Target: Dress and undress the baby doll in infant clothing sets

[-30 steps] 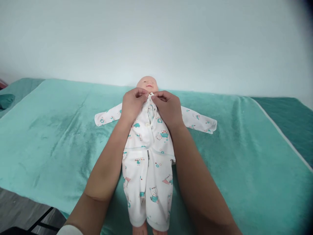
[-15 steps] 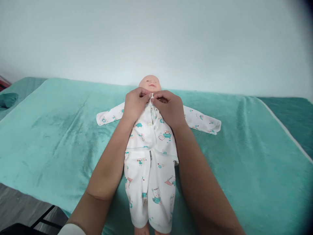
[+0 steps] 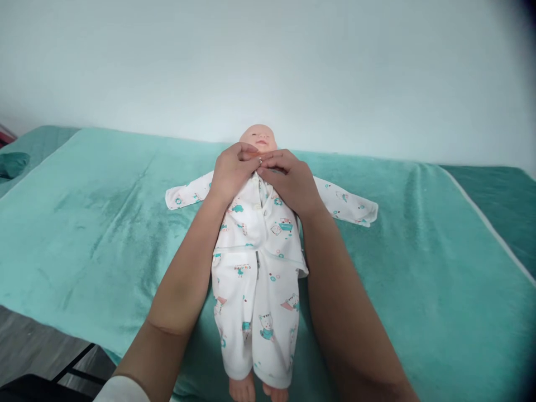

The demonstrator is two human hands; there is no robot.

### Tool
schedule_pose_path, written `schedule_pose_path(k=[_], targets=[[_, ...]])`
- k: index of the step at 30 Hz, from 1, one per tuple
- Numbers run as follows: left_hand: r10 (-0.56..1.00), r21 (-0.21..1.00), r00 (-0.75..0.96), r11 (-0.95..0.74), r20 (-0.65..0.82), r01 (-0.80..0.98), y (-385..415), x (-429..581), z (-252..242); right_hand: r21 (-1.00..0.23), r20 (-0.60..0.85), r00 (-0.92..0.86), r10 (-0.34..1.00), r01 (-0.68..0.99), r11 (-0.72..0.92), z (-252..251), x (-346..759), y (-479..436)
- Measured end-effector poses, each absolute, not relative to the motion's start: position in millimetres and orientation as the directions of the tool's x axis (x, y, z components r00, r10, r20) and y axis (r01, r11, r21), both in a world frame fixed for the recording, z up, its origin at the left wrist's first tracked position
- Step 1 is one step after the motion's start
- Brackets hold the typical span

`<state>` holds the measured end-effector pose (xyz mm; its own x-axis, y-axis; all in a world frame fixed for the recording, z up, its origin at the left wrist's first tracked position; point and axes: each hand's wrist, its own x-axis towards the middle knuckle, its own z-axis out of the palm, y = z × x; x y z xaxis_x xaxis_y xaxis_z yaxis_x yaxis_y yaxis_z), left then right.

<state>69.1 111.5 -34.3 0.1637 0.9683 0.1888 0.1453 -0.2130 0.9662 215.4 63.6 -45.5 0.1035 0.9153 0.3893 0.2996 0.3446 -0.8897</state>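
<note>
Pinching the shirt [image 3: 243, 234], fingers [image 3: 275, 161] cluster; exact hold obscured.

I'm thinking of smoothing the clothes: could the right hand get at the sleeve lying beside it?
Probably yes: the sleeve lies on the green blanket beside the right hand, its cuff end uncovered. That hand is at the top of the shirt, though.

No legible text, brands or numbers. Only lettering [image 3: 242, 267]: one tiny line on the doll's white trousers [image 3: 274, 296], just below the jacket [image 3: 278, 243] hem, roughly 7 o'clock from frame centre, right above a small teal motif [image 3: 240, 273]; too small to read.
</note>
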Motion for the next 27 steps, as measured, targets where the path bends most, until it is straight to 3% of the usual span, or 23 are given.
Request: schedule_pose_path(k=[15,19,24,27], targets=[[0.973,0.979,0.161,-0.182,0.166,0.095,109.8,70.8,-33.0,-0.923,0.343,0.060,0.937,0.208,0.325,-50.7,217.4,63.1],[0.961,0.940,0.162,-0.257,0.224,0.226,107.4,70.2,-32.7,-0.930,0.343,0.073,0.936,0.167,0.328,-52.2,217.5,62.2],[0.927,0.850,0.189,-0.372,0.323,0.373,105.0,64.8,-36.4,-0.939,0.340,0.125,0.932,-0.015,0.345,-56.6,217.2,53.6],[0.907,0.824,0.206,-0.419,0.367,0.380,99.9,61.5,-39.7,-0.964,0.265,0.204,0.942,0.017,0.267,-55.3,212.0,42.1]])
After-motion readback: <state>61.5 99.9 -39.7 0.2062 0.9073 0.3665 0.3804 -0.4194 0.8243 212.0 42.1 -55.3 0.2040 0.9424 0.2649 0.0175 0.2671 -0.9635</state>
